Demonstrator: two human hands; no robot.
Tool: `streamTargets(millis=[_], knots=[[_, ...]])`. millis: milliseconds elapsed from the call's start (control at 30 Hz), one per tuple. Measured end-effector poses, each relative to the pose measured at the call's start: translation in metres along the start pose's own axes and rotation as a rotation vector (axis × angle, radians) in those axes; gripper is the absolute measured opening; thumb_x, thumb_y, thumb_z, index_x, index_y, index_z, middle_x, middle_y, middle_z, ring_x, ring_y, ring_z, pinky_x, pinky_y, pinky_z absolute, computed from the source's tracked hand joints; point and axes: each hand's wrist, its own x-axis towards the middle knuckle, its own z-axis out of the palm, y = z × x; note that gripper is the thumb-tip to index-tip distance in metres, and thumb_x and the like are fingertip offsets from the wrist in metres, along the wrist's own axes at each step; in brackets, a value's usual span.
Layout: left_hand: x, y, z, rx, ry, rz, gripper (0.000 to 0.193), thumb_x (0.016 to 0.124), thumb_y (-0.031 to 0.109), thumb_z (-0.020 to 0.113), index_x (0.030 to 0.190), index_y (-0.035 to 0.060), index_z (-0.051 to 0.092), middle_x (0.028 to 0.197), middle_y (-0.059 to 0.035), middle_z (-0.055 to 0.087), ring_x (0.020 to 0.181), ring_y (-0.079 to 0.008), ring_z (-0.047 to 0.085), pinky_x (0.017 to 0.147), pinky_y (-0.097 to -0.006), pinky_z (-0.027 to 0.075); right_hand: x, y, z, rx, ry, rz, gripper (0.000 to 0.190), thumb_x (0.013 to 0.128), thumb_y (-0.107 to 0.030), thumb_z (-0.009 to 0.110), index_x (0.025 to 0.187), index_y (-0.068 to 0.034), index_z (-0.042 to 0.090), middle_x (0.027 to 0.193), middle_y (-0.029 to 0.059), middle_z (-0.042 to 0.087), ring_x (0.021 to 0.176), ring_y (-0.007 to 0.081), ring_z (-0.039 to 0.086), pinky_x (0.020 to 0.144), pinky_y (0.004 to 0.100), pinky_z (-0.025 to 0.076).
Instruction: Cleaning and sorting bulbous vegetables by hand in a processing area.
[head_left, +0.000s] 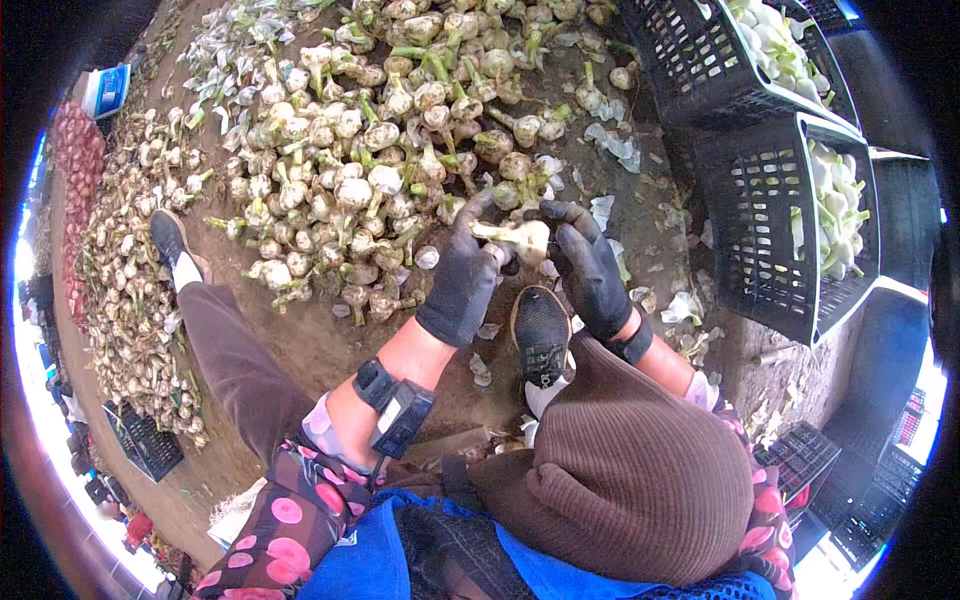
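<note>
My left hand (463, 274), in a dark work glove with one fingertip bare, holds a garlic bulb (531, 238) by its stem. The bulb's whitish head points right, towards my right hand (592, 270), which wears a similar glove. The fingers of my right hand curl close beside the head; whether they touch it, I cannot tell. Just beyond both hands lies a large heap of garlic bulbs (352, 191), soiled and with cut green stems. Loose garlic skins (615, 146) are scattered on the ground to the right of the heap.
Black plastic crates with peeled-looking white garlic stand at the right, one (772, 225) nearer and one (697, 60) farther off. A second garlic heap (139, 285) and red mesh sacks (75, 150) lie at the left. My shoe (540, 330) is beneath my hands.
</note>
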Motion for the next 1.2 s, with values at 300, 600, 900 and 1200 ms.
streamTargets(millis=[300,600,900,1200], knots=[[0.003,0.01,-0.01,-0.017,-0.149,0.058,0.065,0.076,-0.002,0.053,0.138,0.0046,0.033,0.122,-0.0097,0.051,0.105,-0.0145,0.053,0.086,-0.0249,0.046,-0.01,-0.005,0.006,0.398,-0.007,0.229,0.058,0.081,-0.006,0.067,0.132,-0.001,0.04,0.128,0.0099,0.05,0.114,0.019,0.051,0.097,0.0329,0.042],[-0.002,-0.002,-0.01,-0.583,-0.194,-0.167,0.047,0.086,0.02,0.06,0.127,0.003,0.047,0.114,-0.0071,0.059,0.1,-0.0149,0.058,0.086,-0.0294,0.047,-0.006,0.001,0.008,-0.062,0.095,-0.108,0.054,0.072,-0.01,0.072,0.122,-0.005,0.051,0.121,0.0113,0.054,0.113,0.0245,0.052,0.097,0.0346,0.041],[-0.001,0.004,0.003,-0.113,0.008,-0.072,0.043,0.082,0.0,0.055,0.125,0.0004,0.048,0.111,-0.008,0.059,0.099,-0.0133,0.057,0.089,-0.027,0.046,-0.008,-0.007,0.005,-0.555,0.116,-0.366,0.055,0.067,-0.01,0.074,0.117,-0.006,0.054,0.116,0.0142,0.057,0.111,0.031,0.053,0.093,0.0368,0.043],[0.004,0.009,0.002,0.024,-0.139,0.1,0.06,0.077,-0.002,0.043,0.136,0.0002,0.033,0.123,-0.0096,0.051,0.108,-0.017,0.052,0.096,-0.0297,0.039,-0.008,-0.004,0.005,0.71,0.021,0.288,0.031,0.09,-0.014,0.045,0.117,0.0,0.049,0.1,0.007,0.058,0.087,0.0152,0.058,0.073,0.0285,0.049]])
